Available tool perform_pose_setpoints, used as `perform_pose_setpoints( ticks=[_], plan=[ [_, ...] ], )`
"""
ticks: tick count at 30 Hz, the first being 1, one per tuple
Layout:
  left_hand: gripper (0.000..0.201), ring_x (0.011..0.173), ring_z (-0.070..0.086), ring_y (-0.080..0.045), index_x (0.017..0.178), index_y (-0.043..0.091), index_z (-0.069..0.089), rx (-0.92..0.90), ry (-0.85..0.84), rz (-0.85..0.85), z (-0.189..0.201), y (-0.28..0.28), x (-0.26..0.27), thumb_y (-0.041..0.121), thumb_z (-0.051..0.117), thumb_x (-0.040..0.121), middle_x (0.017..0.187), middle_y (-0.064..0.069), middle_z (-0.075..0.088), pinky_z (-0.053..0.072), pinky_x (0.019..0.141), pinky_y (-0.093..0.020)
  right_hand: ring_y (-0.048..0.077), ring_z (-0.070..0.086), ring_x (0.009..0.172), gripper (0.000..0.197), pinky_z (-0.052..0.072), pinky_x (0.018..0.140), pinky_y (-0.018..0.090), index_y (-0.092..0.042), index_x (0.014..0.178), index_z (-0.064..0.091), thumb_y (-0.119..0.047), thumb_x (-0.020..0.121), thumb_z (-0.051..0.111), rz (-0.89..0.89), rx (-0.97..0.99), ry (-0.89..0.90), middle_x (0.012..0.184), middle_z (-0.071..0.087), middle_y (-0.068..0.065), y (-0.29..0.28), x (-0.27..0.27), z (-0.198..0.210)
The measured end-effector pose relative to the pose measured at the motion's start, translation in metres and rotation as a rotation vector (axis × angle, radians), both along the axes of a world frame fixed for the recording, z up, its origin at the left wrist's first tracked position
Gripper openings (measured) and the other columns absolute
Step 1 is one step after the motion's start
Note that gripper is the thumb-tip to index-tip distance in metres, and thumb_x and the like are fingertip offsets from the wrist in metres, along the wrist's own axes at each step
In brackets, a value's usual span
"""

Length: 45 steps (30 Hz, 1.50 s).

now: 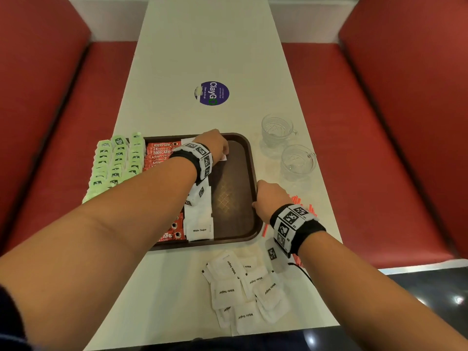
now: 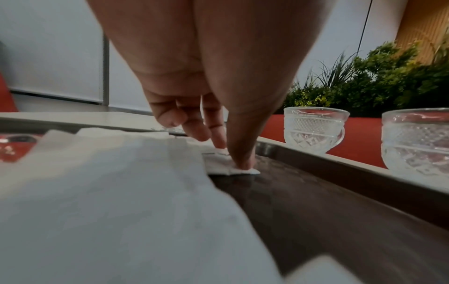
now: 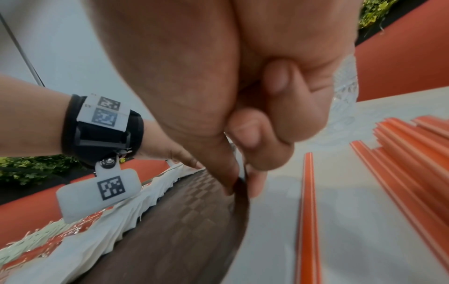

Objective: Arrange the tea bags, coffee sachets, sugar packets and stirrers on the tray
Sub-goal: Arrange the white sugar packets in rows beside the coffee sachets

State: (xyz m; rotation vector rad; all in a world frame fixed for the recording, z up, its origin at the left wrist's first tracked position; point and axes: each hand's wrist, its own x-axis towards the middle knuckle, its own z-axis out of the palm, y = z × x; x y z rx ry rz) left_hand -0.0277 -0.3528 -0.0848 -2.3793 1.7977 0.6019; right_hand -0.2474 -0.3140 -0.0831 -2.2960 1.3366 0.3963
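1. The left hand (image 1: 215, 145) is reaching across to the far end of the brown tray (image 1: 243, 224), thumb and a fingertip (image 2: 219, 142) pressing down on a white sugar packet (image 2: 230, 166) lying flat on the tray floor; whether it is pinching or just pressing, I cannot tell.
2. The right hand (image 1: 271, 198) is gripping the tray's right rim, thumb inside and fingers (image 3: 257, 180) outside, the remaining fingers curled into the palm.
3. On the tray, a column of sugar packets (image 1: 198, 219) is running along the middle, touching the red coffee sachets (image 1: 162, 150) on its left.
4. Green tea bags (image 1: 116, 160) are sitting in overlapping rows at the tray's left edge.
5. A loose heap of sugar packets (image 1: 243, 292) is waiting on the white table (image 1: 207, 46), just in front of the tray.
6. Orange stirrers (image 3: 308, 221) are lying on the table right of the tray, near the right wrist.
7. Two glass cups (image 1: 277, 129) are standing beyond the stirrers, apart from the tray.
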Motion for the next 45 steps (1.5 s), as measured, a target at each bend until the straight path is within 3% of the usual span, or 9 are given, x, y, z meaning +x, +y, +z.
perform_pose_setpoints(
  ticks=[10,13,17,20,25,31,34,42,45],
  plan=[
    [0.018,0.107,0.055,-0.017,0.108,0.028,0.069,-0.349,0.199,-0.044,0.051,0.075,-0.030,0.037,0.062,0.094,0.111,0.003,0.061,0.045,0.096,-0.037,0.025,0.062,0.098,0.042,0.047,0.079,0.031,-0.016,0.133,0.048,-0.036,0.097,0.059,0.085,-0.015,-0.099,0.112,0.063,0.006,0.015,-0.026,0.035],
    [0.014,0.100,0.049,-0.009,0.103,0.033,0.068,-0.292,0.226,-0.158,0.059,0.118,-0.057,0.040,0.061,0.094,0.101,0.015,0.056,0.045,0.095,-0.036,0.019,0.059,0.090,0.033,0.047,0.076,0.030,-0.018,0.119,0.058,-0.037,0.093,0.065,0.230,0.035,-0.124,0.102,0.063,0.000,0.026,-0.039,0.046],
    [0.018,0.100,0.050,-0.013,0.105,0.031,0.071,-0.157,0.166,-0.386,0.051,0.166,-0.091,0.042,0.061,0.094,0.105,0.009,0.061,0.045,0.090,-0.034,0.015,0.056,0.085,0.032,0.044,0.071,0.029,-0.022,0.099,0.055,-0.043,0.084,0.075,0.425,0.106,-0.058,0.094,0.059,-0.007,0.046,-0.058,0.047],
    [0.022,0.101,0.055,-0.018,0.106,0.030,0.071,-0.091,0.127,-0.530,0.032,0.191,-0.107,0.044,0.066,0.090,0.109,0.007,0.064,0.046,0.086,-0.036,0.014,0.054,0.087,0.045,0.043,0.073,0.029,-0.025,0.107,0.058,-0.050,0.077,0.081,0.509,0.161,0.026,0.097,0.057,-0.009,0.061,-0.069,0.042],
    [0.049,0.114,0.045,-0.015,0.132,0.034,0.057,0.047,0.065,-0.603,0.011,0.213,-0.119,0.051,0.066,0.087,0.133,0.011,0.052,0.037,0.091,-0.032,0.017,0.054,0.094,0.068,0.049,0.080,0.032,-0.027,0.117,0.050,-0.047,0.065,0.089,0.572,0.201,0.141,0.110,0.055,-0.007,0.082,-0.087,0.027],
    [0.051,0.119,0.042,-0.016,0.138,0.035,0.050,0.038,0.007,-0.601,0.005,0.218,-0.118,0.045,0.066,0.090,0.135,0.010,0.051,0.034,0.091,-0.033,0.019,0.051,0.090,0.062,0.046,0.077,0.033,-0.023,0.122,0.052,-0.037,0.072,0.087,0.586,0.159,0.171,0.115,0.054,-0.003,0.087,-0.093,0.017],
    [0.048,0.120,0.042,-0.016,0.135,0.034,0.053,0.011,-0.009,-0.604,0.005,0.217,-0.116,0.042,0.066,0.090,0.132,0.009,0.052,0.034,0.091,-0.032,0.022,0.056,0.098,0.056,0.050,0.085,0.036,-0.023,0.123,0.055,-0.035,0.077,0.084,0.560,0.146,0.154,0.114,0.059,-0.002,0.085,-0.089,0.014],
    [0.007,0.096,0.055,-0.017,0.096,0.024,0.065,-0.008,0.086,-0.484,0.015,0.213,-0.106,0.027,0.066,0.091,0.099,0.005,0.063,0.043,0.079,-0.027,0.027,0.060,0.105,0.041,0.052,0.087,0.038,-0.021,0.125,0.061,-0.037,0.088,0.073,0.544,0.109,0.130,0.114,0.064,0.005,0.078,-0.078,0.017],
    [0.009,0.096,0.058,-0.016,0.102,0.023,0.063,-0.016,0.183,-0.353,0.024,0.209,-0.096,0.022,0.062,0.092,0.102,0.005,0.064,0.047,0.083,-0.030,0.025,0.058,0.107,0.039,0.045,0.082,0.032,-0.021,0.129,0.057,-0.037,0.094,0.065,0.496,0.121,0.059,0.117,0.063,0.005,0.074,-0.076,0.022]
  ],
)
